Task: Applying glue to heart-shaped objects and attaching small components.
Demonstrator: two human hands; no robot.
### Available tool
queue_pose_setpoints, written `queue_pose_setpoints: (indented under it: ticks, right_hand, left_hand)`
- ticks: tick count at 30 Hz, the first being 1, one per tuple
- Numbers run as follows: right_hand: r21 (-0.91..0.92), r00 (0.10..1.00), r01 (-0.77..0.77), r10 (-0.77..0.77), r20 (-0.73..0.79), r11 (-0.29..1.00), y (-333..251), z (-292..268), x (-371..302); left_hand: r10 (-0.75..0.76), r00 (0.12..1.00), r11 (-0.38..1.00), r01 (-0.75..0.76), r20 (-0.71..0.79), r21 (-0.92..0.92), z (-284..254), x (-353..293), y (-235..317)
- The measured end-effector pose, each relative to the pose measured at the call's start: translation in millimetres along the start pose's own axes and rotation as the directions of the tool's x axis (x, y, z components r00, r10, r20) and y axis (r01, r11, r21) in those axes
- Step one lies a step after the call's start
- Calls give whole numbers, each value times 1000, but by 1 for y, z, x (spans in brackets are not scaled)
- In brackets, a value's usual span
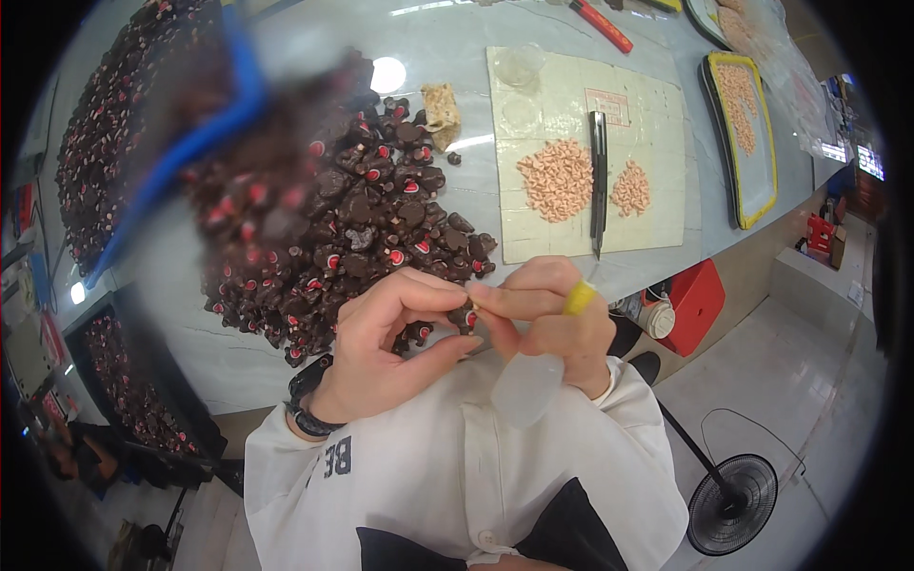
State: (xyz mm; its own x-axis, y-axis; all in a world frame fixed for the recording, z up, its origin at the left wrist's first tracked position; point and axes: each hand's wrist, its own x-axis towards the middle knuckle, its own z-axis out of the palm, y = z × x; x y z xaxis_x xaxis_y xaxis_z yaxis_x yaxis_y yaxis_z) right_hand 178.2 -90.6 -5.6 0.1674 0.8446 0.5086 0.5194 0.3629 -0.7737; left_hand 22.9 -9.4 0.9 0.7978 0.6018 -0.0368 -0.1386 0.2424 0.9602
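My left hand (376, 357) pinches a small dark brown piece with a red and white spot (469, 321) between thumb and forefinger. From the other side, the thumb and forefinger of my right hand (552, 319) meet at the top of that piece. Whether they hold a tiny bit of their own is too small to tell. A yellow band (579, 297) wraps one right finger. Below that hand shows a whitish translucent rounded thing (526, 388), its kind unclear. Just beyond my hands spreads a heap of similar dark pieces (357, 205), many with red spots.
A pale sheet (666, 95) bears two piles of small pinkish bits (555, 181), a dark slim tool (598, 186) and a clear round dish (520, 67). Right of it lies a yellow-rimmed tray (762, 190). A blurred blue strip (181, 157) crosses the upper left. A fan (731, 504) stands below right.
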Motion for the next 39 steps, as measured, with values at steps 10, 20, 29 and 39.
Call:
queue_pose_setpoints:
  ticks: [10,20,29,39]
  right_hand:
    - [279,936,181,-78,-343,943,16,-24,-20]
    - [530,950,-130,258,-177,838,3,-43,-28]
    - [-16,688,-124,75,-721,992,51,-64,-56]
    - [-545,878,-391,122,-464,741,74,-78,-55]
  left_hand:
    - [-12,996,990,24,-91,138,3,4,7]
    - [-52,997,986,60,-54,159,2,3,5]
    - [-73,996,991,79,-58,104,0,1,3]
    - [-104,994,989,106,-25,101,1,2,5]
